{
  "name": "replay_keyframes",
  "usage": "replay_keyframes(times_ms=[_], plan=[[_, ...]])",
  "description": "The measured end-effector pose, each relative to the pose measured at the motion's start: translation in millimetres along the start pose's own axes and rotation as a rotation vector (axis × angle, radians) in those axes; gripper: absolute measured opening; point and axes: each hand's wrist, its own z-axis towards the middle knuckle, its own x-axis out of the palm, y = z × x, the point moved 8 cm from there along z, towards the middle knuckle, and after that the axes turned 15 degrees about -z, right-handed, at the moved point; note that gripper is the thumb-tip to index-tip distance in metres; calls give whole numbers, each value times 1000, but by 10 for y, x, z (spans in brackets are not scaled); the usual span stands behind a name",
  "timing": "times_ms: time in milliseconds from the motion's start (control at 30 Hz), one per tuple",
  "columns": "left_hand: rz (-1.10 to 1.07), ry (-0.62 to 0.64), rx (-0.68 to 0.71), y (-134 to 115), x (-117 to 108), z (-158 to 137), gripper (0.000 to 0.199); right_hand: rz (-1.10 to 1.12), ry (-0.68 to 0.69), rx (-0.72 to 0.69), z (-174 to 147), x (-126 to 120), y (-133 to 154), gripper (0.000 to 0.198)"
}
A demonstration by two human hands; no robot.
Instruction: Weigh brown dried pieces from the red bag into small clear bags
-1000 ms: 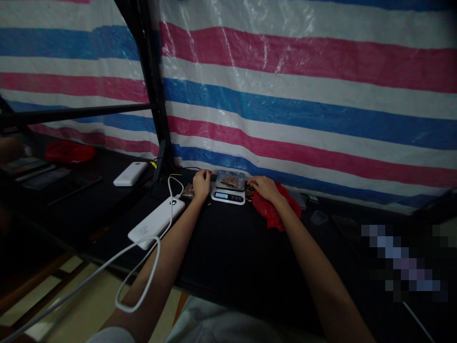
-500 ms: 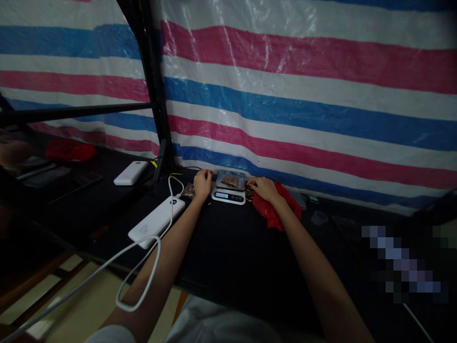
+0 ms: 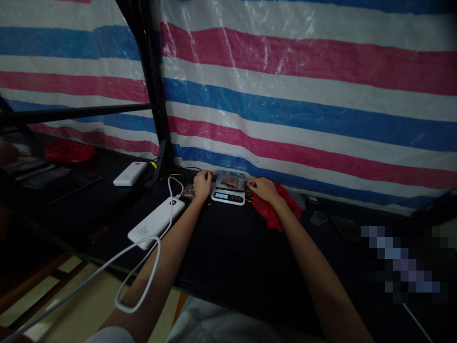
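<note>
1. White plastic frames the scale [image 3: 228,197], the landmark here; its display is lit, though the reading is too small to make out.
2. On top of the scale sits a clear holder [image 3: 220,176], tray or bag I cannot tell, with small brown pieces [image 3: 230,181] inside.
3. Just left of the scale, the left hand [image 3: 203,185] has its fingers curled inward, tips close together; whether they pinch anything, I cannot tell.
4. Right of the scale, the right hand [image 3: 263,188] is bent over the red bag [image 3: 275,216], fingers partly closed and tips at the loose pieces [image 3: 249,192] beside the scale; a grip on one is not clear.
5. Left of the scale, partly behind the left wrist, lies a packet [image 3: 188,191] of similar brown stuff. Farther left and nearer the body is a white power bank [image 3: 155,225].
6. Judging by this layout, the weighing looks partly done: a portion rests on the scale, while the pieces to its right appear not yet portioned. How many remain inside the red bag is hidden.
</note>
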Motion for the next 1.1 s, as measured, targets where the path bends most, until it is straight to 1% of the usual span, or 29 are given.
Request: replay_keyframes(times_ms=[233, 633, 767, 900, 1000, 1100], plan=[[18, 7, -15, 11, 11, 2, 29, 44, 25, 6, 3, 1, 8, 24], [19, 20, -8, -12, 13, 1, 29, 73, -15, -3, 10, 6, -4, 21], [28, 18, -17, -3, 12, 1, 29, 111, -50, 5, 14, -5, 21, 19], [27, 28, -7, -18, 18, 0, 30, 193, -115, 5, 20, -27, 74, 17], [37, 72, 40, -97, 59, -2, 30, 257, -160, -26, 27, -19, 132, 13], [56, 208, 163, -273, 189, -33, 30, 282, -202, -33, 46, 15, 168, 10]])
